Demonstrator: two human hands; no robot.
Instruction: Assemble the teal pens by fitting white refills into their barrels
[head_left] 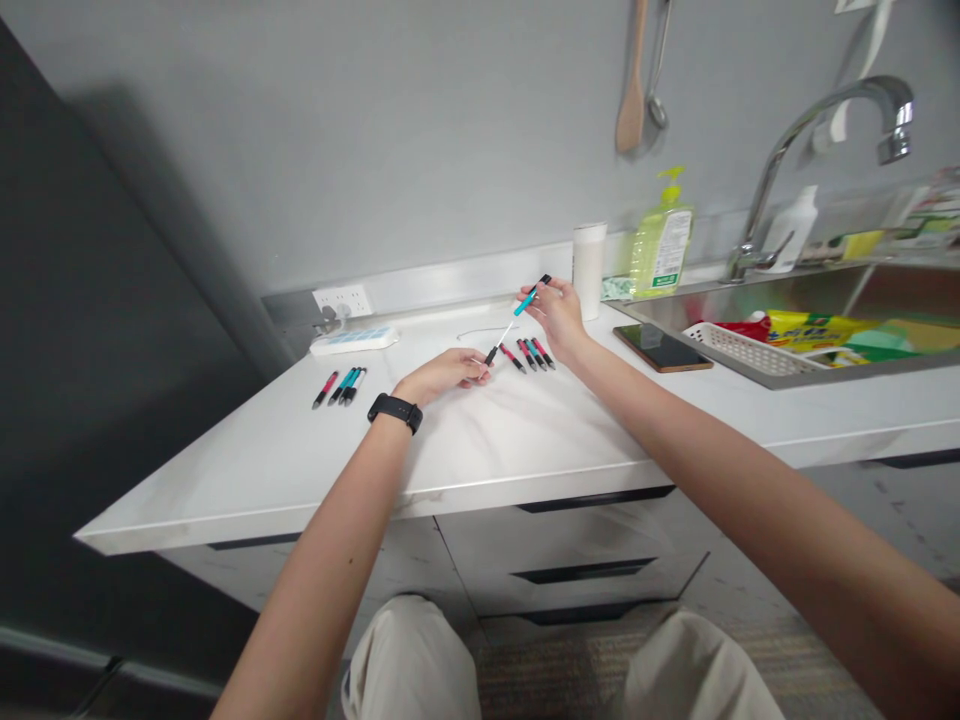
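My left hand (pixel 444 374), with a black watch on the wrist, rests on the white counter (pixel 525 440) and pinches the black lower tip of a pen (pixel 516 322). My right hand (pixel 559 312) is raised a little and pinches the same pen's teal upper end, so the pen slants between both hands. Several red and teal pens (pixel 529 354) lie in a row just below my right hand. Another small group of pens (pixel 341 386) lies to the left of my left hand.
A white power strip (pixel 352 340) and wall socket (pixel 342 298) sit at the back left. A white cup (pixel 589 268), a green soap bottle (pixel 661 240), a phone (pixel 661 348) and a sink (pixel 810 320) with a white basket and packages lie to the right.
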